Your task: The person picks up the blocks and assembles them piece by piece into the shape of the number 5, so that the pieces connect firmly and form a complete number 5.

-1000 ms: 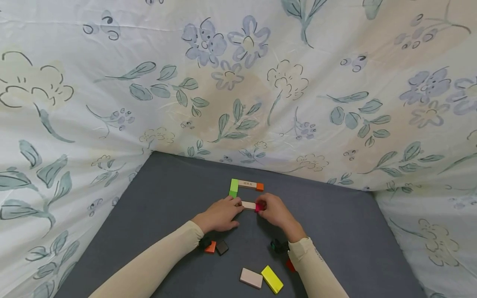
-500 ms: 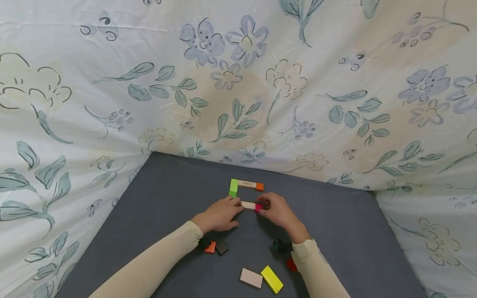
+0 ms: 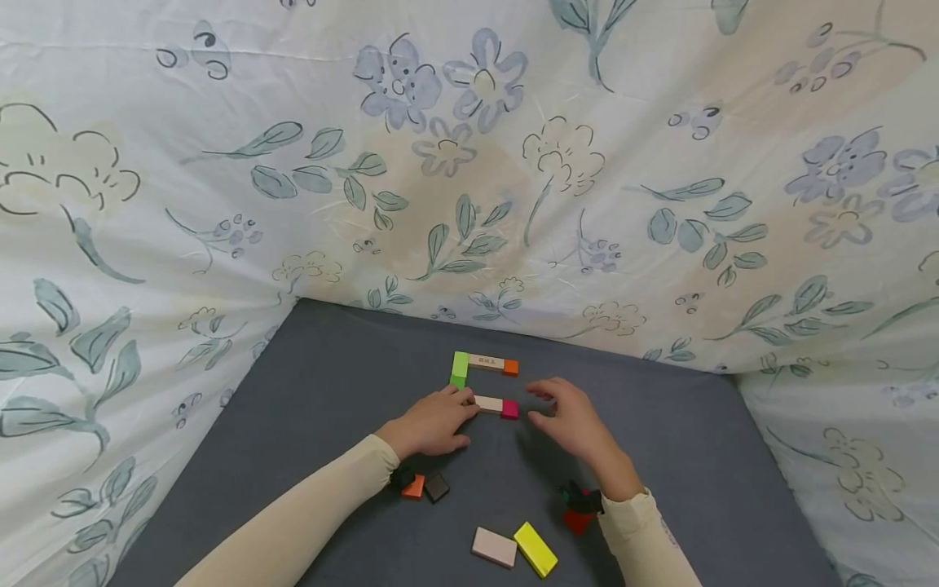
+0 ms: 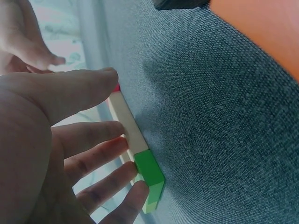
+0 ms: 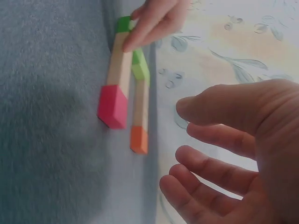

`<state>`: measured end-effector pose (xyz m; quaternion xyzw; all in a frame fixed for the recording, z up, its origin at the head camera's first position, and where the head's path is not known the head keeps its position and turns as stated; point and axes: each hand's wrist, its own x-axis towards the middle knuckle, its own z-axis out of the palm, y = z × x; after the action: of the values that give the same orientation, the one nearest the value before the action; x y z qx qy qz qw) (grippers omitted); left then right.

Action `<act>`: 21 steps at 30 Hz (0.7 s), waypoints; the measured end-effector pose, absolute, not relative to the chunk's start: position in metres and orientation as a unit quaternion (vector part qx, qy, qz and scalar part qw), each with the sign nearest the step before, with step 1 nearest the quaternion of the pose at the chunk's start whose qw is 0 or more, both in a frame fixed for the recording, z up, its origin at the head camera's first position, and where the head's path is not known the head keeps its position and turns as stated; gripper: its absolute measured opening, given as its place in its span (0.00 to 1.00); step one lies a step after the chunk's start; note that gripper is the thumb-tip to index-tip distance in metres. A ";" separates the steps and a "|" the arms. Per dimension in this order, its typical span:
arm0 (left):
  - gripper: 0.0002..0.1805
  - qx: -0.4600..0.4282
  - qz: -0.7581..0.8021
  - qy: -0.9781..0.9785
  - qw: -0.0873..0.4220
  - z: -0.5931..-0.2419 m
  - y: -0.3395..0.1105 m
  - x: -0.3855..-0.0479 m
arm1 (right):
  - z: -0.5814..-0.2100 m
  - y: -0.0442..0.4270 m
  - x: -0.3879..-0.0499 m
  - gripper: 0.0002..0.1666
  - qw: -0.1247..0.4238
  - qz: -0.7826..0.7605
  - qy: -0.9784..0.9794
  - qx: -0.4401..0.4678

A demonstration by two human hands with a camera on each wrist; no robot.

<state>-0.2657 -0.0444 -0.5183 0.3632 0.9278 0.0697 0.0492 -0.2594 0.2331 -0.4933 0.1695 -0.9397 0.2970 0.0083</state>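
Note:
Wooden blocks form a three-sided outline on the dark cloth. Its near side is a plain block [image 3: 488, 404] ending in a pink block [image 3: 509, 409]. Light green [image 3: 460, 365] and darker green blocks [image 4: 149, 168] make the left side. A plain block with printed characters [image 3: 487, 362] and an orange block [image 3: 511, 368] lie along the far side. My left hand [image 3: 431, 422] touches the near plain block and the green corner with fairly straight fingertips. My right hand [image 3: 575, 420] hovers just right of the pink block, fingers parted and holding nothing.
Nearer me lie a pale pink block [image 3: 495, 548], a yellow block [image 3: 536, 550], a dark block [image 3: 437, 487], an orange block [image 3: 414, 487] by my left wrist and a red block [image 3: 577, 520] below my right wrist. Floral fabric [image 3: 469, 204] hangs behind the table.
My right hand has let go of the pink block and drawn back to the right with its fingers spread. The left hand stays in place on the blocks.

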 end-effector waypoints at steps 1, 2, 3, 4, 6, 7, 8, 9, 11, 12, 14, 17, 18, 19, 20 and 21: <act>0.31 0.362 0.069 0.928 0.050 -0.518 -0.044 -0.266 | -0.492 0.236 -0.257 0.25 0.013 0.296 -0.940 0.167; 0.31 0.362 0.069 0.928 0.050 -0.519 -0.044 -0.266 | -0.490 0.240 -0.254 0.25 0.017 0.295 -0.941 0.165; 0.31 0.361 0.068 0.929 0.050 -0.519 -0.044 -0.266 | -0.489 0.243 -0.251 0.25 0.021 0.295 -0.941 0.164; 0.31 0.361 0.067 0.929 0.049 -0.519 -0.044 -0.266 | -0.488 0.247 -0.248 0.25 0.026 0.292 -0.942 0.163; 0.31 0.361 0.066 0.929 0.050 -0.520 -0.044 -0.267 | -0.485 0.255 -0.241 0.25 0.034 0.285 -0.944 0.162; 0.31 0.362 0.066 0.928 0.050 -0.520 -0.044 -0.267 | -0.485 0.259 -0.238 0.25 0.038 0.281 -0.946 0.161; 0.31 0.363 0.067 0.928 0.050 -0.521 -0.044 -0.267 | -0.484 0.262 -0.234 0.25 0.039 0.278 -0.947 0.159; 0.31 0.363 0.068 0.928 0.051 -0.521 -0.044 -0.267 | -0.483 0.266 -0.230 0.25 0.040 0.275 -0.948 0.156; 0.31 0.363 0.069 0.928 0.052 -0.520 -0.044 -0.267 | -0.482 0.272 -0.221 0.25 0.038 0.269 -0.951 0.149; 0.31 0.363 0.071 0.928 0.052 -0.520 -0.044 -0.267 | -0.481 0.275 -0.217 0.25 0.036 0.266 -0.952 0.144; 0.31 0.362 0.071 0.928 0.052 -0.519 -0.044 -0.267 | -0.481 0.279 -0.209 0.25 0.030 0.263 -0.955 0.135; 0.31 0.364 0.070 0.927 0.052 -0.519 -0.045 -0.266 | -0.481 0.284 -0.197 0.26 0.022 0.257 -0.959 0.117; 0.31 0.364 0.070 0.927 0.052 -0.520 -0.046 -0.266 | -0.482 0.285 -0.192 0.27 0.020 0.257 -0.960 0.111; 0.31 0.366 0.070 0.927 0.052 -0.520 -0.046 -0.265 | -0.483 0.286 -0.189 0.27 0.018 0.257 -0.961 0.105; 0.31 0.366 0.071 0.927 0.052 -0.520 -0.047 -0.265 | -0.484 0.286 -0.185 0.27 0.016 0.257 -0.961 0.100; 0.31 0.365 0.072 0.927 0.053 -0.520 -0.048 -0.264 | -0.485 0.287 -0.182 0.27 0.013 0.259 -0.961 0.096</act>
<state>-0.2644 -0.0475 -0.5199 0.3648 0.9267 0.0724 0.0535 -0.1819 0.2866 -0.4853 0.0956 -0.9610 0.2592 0.0134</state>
